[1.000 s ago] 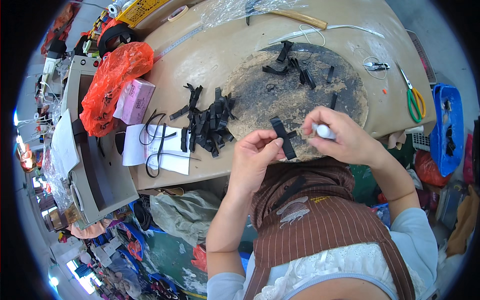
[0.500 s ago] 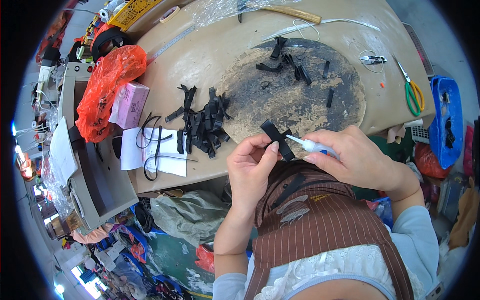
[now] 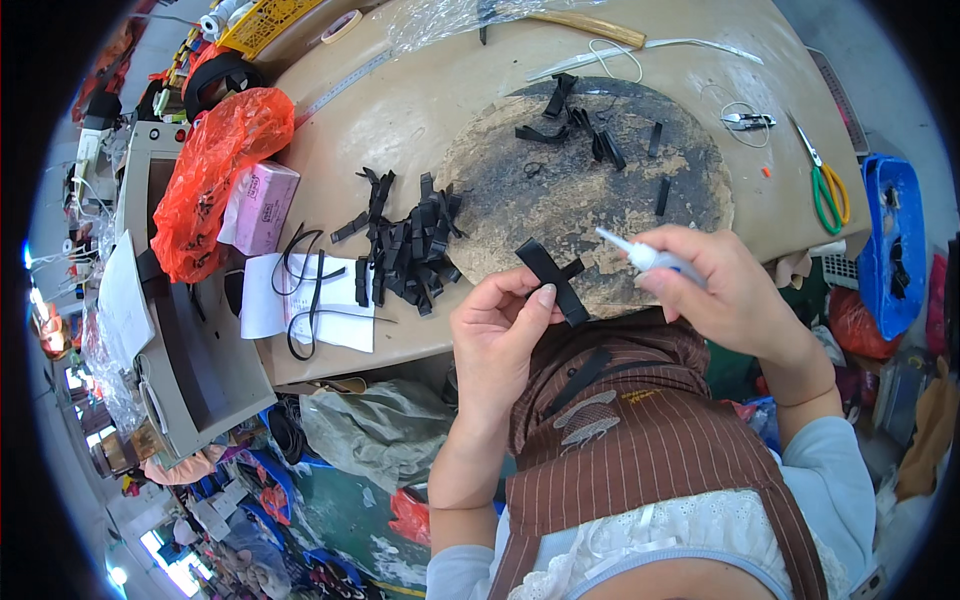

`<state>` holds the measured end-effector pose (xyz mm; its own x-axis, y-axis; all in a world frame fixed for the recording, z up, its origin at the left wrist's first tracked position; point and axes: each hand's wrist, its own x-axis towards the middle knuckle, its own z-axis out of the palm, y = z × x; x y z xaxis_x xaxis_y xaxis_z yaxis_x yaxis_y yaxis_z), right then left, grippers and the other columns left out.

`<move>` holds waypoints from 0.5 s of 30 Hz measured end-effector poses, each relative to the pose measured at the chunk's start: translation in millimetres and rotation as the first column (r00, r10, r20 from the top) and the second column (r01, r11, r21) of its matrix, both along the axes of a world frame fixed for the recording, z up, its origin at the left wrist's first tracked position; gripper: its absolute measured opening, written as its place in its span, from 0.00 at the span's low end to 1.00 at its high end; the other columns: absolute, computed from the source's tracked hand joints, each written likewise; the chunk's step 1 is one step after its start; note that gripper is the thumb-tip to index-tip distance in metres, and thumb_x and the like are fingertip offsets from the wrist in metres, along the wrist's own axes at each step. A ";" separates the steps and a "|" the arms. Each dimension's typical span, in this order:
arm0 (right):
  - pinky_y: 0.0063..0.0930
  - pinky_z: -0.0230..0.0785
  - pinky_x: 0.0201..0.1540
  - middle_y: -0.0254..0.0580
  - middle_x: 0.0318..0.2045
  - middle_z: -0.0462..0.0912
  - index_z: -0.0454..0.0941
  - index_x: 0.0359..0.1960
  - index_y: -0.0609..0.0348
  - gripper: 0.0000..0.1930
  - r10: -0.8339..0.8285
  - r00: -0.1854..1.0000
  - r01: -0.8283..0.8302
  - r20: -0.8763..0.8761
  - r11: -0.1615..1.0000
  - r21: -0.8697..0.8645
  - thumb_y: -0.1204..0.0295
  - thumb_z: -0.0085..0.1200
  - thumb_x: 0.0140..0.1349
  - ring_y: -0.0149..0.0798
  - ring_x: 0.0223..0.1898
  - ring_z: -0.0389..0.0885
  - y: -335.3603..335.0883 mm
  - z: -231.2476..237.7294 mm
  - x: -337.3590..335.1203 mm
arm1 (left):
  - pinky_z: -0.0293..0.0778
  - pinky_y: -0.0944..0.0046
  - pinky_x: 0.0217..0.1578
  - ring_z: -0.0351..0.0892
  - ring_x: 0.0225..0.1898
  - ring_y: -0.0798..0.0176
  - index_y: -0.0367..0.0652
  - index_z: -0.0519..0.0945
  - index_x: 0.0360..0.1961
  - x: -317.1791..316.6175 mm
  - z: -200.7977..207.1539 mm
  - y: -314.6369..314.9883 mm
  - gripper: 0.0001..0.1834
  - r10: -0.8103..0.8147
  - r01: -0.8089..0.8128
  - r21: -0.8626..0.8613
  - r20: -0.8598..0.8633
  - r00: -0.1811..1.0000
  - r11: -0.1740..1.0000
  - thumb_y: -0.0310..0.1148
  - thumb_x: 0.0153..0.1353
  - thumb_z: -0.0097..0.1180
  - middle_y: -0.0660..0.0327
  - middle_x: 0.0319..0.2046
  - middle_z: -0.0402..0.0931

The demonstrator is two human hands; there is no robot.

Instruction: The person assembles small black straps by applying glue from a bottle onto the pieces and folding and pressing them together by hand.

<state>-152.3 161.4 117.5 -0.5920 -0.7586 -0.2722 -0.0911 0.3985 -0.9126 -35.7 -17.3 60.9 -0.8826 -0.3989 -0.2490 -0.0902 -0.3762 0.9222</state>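
Note:
Between thumb and fingers, my left hand [image 3: 508, 325] pinches a black ribbon bow [image 3: 553, 280], a flat loop with a short strip crossing it. My right hand [image 3: 705, 285] is closed round a small white glue bottle [image 3: 652, 258], its narrow nozzle pointing up and left, apart from the bow. Both hands are over the near edge of a worn round board [image 3: 600, 220]. Several black bows [image 3: 605, 145] and two short black strips [image 3: 663, 196] lie on that board. A heap of black bows [image 3: 410, 240] sits on the table to its left.
Left of the heap are white paper [image 3: 262, 310] with black cords, a pink tissue box [image 3: 268, 208] and a red plastic bag [image 3: 225, 175]. Scissors [image 3: 826, 185] and small snips [image 3: 748, 121] lie at the right, near a blue basket [image 3: 890, 250]. A wooden-handled hammer [image 3: 590, 28] is at the back.
My right hand has drawn the glue bottle up and to the right, away from the bow. My left hand keeps the bow in nearly the same place.

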 end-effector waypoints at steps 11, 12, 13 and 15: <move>0.15 0.64 0.24 0.33 0.24 0.75 0.74 0.32 0.62 0.08 0.197 0.617 0.169 0.762 0.912 -0.373 0.72 0.58 0.53 0.24 0.22 0.71 -19.6 -55.7 -3.8 | 0.75 0.72 0.31 0.76 0.29 0.71 0.36 0.75 0.34 -0.1 8.6 -0.9 0.06 -0.232 0.238 0.322 -0.057 0.971 0.916 0.20 0.54 0.56 0.60 0.28 0.75; 0.15 0.64 0.24 0.32 0.23 0.75 0.75 0.30 0.62 0.08 0.206 0.637 0.122 0.743 0.925 -0.361 0.72 0.59 0.52 0.24 0.22 0.71 -20.0 -55.6 -5.6 | 0.75 0.72 0.31 0.76 0.29 0.72 0.36 0.75 0.33 0.6 8.8 -1.2 0.06 -0.250 0.258 0.258 -0.063 0.966 0.931 0.20 0.53 0.56 0.60 0.28 0.76; 0.15 0.63 0.24 0.32 0.22 0.76 0.76 0.29 0.62 0.08 0.214 0.657 0.076 0.722 0.935 -0.347 0.72 0.60 0.51 0.24 0.21 0.71 -20.3 -55.3 -7.0 | 0.75 0.72 0.31 0.76 0.30 0.72 0.35 0.75 0.33 1.4 9.3 -1.4 0.06 -0.268 0.276 0.193 -0.069 0.961 0.942 0.20 0.53 0.56 0.61 0.28 0.76; 0.15 0.63 0.24 0.32 0.21 0.76 0.77 0.28 0.62 0.07 0.187 0.716 0.022 0.672 0.957 -0.290 0.72 0.61 0.50 0.23 0.21 0.71 -19.6 -42.3 -11.0 | 0.74 0.73 0.32 0.76 0.31 0.72 0.35 0.75 0.33 2.8 18.9 -0.6 0.06 -0.267 0.272 0.128 -0.050 0.962 0.954 0.20 0.53 0.56 0.61 0.28 0.76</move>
<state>-163.3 141.8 75.2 -0.2511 -0.8973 -0.3631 0.5803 0.1607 -0.7984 -32.9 -17.8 79.7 -0.9611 -0.1107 -0.2530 -0.1760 -0.4607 0.8699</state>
